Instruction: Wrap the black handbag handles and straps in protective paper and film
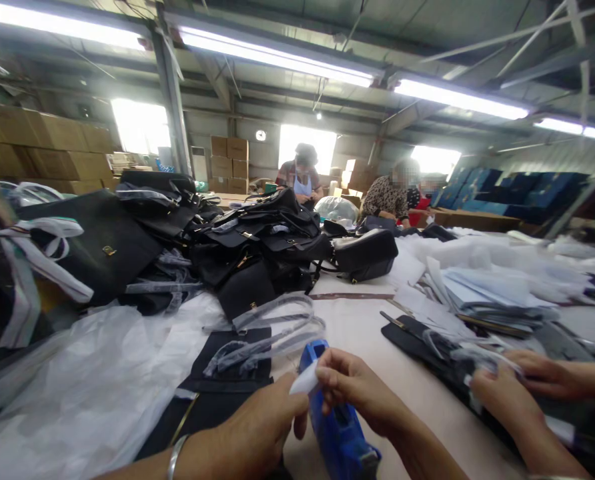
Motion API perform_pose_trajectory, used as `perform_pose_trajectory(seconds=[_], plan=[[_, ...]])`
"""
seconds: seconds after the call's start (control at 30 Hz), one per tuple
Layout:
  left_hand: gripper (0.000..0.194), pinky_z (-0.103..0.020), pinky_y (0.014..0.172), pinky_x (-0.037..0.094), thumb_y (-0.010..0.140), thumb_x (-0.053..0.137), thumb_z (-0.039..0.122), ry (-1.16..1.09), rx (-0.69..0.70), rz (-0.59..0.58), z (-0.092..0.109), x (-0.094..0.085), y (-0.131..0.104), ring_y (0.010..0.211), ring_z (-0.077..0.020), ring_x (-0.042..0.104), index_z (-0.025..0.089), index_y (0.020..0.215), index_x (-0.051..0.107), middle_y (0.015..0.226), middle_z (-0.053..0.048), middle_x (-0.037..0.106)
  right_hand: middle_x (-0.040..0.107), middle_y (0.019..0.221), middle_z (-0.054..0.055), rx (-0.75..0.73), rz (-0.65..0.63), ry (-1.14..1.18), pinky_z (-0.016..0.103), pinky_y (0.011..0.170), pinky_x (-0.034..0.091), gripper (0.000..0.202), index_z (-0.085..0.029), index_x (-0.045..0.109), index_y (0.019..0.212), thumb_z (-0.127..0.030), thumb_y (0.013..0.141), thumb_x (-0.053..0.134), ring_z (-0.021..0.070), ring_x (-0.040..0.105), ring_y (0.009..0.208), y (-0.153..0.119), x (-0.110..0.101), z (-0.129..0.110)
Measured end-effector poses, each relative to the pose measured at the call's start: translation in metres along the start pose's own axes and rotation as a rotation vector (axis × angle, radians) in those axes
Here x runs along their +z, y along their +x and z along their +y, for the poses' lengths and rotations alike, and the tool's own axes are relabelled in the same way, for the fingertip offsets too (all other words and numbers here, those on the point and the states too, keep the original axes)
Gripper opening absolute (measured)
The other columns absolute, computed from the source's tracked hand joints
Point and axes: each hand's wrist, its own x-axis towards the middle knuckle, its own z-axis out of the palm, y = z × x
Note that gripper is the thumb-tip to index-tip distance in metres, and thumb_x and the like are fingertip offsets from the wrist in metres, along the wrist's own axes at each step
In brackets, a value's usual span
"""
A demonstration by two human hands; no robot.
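Note:
My left hand, with a silver bangle on the wrist, is closed on one end of a small white sheet-like piece, perhaps folded paper or foam. My right hand pinches the piece's other end between thumb and fingers. Directly behind and below my hands stands a blue tape dispenser on the pale tabletop. Under and beyond my left forearm lies a black bag with a gold zipper. Its plastic-wrapped straps loop over the bag's far part.
A heap of black bags fills the table's far side. White wrapping sheets spread at left; stacked sheets lie at right. Close on my right, another person's hands work on a black bag. Other people stand across the table.

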Motion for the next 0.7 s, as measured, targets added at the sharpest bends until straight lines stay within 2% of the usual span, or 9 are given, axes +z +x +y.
perform_pose_trajectory(seconds=[0.07, 0.13, 0.23, 0.3, 0.37, 0.43, 0.53, 0.6, 0.7], plan=[[0.043, -0.031, 0.091, 0.041, 0.075, 0.041, 0.0, -0.019, 0.041, 0.001, 0.001, -0.001, -0.001, 0.104, -0.0203, 0.052, 0.024, 0.103, 0.063, 0.117, -0.004, 0.059, 0.059, 0.065, -0.003, -0.038, 0.053, -0.032, 0.02, 0.053, 0.041, 0.028, -0.015, 0.055, 0.086, -0.036, 0.08, 0.072, 0.0094, 0.056, 0.053, 0.002, 0.006, 0.006], [0.051, -0.035, 0.099, 0.038, 0.083, 0.038, 0.003, -0.068, -0.005, -0.009, 0.007, -0.003, -0.003, 0.112, -0.0212, 0.051, 0.028, 0.122, 0.058, 0.126, -0.005, 0.056, 0.06, 0.068, -0.003, -0.065, 0.073, -0.021, 0.021, 0.055, 0.042, 0.028, -0.016, 0.055, 0.086, -0.035, 0.079, 0.074, 0.0097, 0.057, 0.056, 0.003, 0.009, 0.008], [0.051, -0.037, 0.11, 0.03, 0.091, 0.038, 0.01, -0.133, -0.094, -0.027, 0.019, -0.008, -0.007, 0.128, -0.0225, 0.042, 0.032, 0.136, 0.05, 0.141, -0.005, 0.045, 0.058, 0.07, -0.003, -0.104, 0.075, -0.021, 0.022, 0.057, 0.043, 0.025, -0.016, 0.056, 0.082, -0.033, 0.078, 0.074, 0.0106, 0.058, 0.059, 0.004, 0.011, 0.005], [0.051, -0.036, 0.108, 0.032, 0.093, 0.041, 0.016, -0.188, -0.148, -0.002, 0.022, -0.009, -0.009, 0.124, -0.0218, 0.045, 0.03, 0.142, 0.04, 0.144, -0.007, 0.042, 0.058, 0.071, -0.003, -0.104, 0.066, -0.026, 0.024, 0.059, 0.044, 0.024, -0.016, 0.057, 0.082, -0.032, 0.077, 0.075, 0.0112, 0.059, 0.06, 0.005, 0.01, 0.001], [0.054, -0.032, 0.096, 0.043, 0.095, 0.042, 0.022, -0.267, -0.198, 0.043, 0.02, -0.007, -0.011, 0.107, -0.0192, 0.055, 0.025, 0.146, 0.027, 0.135, -0.011, 0.049, 0.058, 0.072, -0.003, -0.09, 0.053, -0.017, 0.025, 0.059, 0.046, 0.025, -0.016, 0.057, 0.082, -0.032, 0.075, 0.075, 0.0118, 0.06, 0.059, 0.006, 0.01, -0.001], [0.052, -0.03, 0.082, 0.048, 0.096, 0.042, 0.027, -0.359, -0.245, 0.107, 0.013, -0.003, -0.011, 0.089, -0.0173, 0.059, 0.02, 0.144, 0.024, 0.117, -0.013, 0.059, 0.059, 0.074, -0.003, -0.089, 0.052, -0.005, 0.025, 0.059, 0.046, 0.025, -0.017, 0.057, 0.083, -0.032, 0.075, 0.075, 0.012, 0.06, 0.059, 0.007, 0.01, -0.003], [0.046, -0.03, 0.072, 0.047, 0.092, 0.05, 0.031, -0.533, -0.334, 0.222, 0.003, 0.001, -0.01, 0.077, -0.0173, 0.062, 0.016, 0.13, 0.028, 0.093, -0.008, 0.066, 0.061, 0.076, -0.002, -0.105, 0.059, -0.008, 0.024, 0.059, 0.046, 0.023, -0.016, 0.057, 0.082, -0.032, 0.076, 0.074, 0.0115, 0.061, 0.058, 0.007, 0.012, -0.003], [0.041, -0.029, 0.068, 0.047, 0.088, 0.056, 0.031, -0.643, -0.372, 0.268, 0.0, 0.002, -0.01, 0.073, -0.0172, 0.063, 0.019, 0.118, 0.031, 0.088, -0.007, 0.068, 0.061, 0.077, -0.001, -0.112, 0.054, 0.007, 0.024, 0.059, 0.047, 0.021, -0.017, 0.058, 0.084, -0.03, 0.077, 0.073, 0.0112, 0.06, 0.058, 0.007, 0.013, -0.003], [0.026, -0.029, 0.067, 0.047, 0.088, 0.057, 0.031, -0.69, -0.341, 0.277, -0.004, 0.002, -0.012, 0.074, -0.0175, 0.064, 0.02, 0.1, 0.036, 0.09, -0.008, 0.069, 0.062, 0.079, -0.001, -0.115, 0.058, 0.051, 0.025, 0.058, 0.049, 0.02, -0.017, 0.061, 0.092, -0.024, 0.077, 0.072, 0.0099, 0.059, 0.056, 0.008, 0.013, 0.001]])
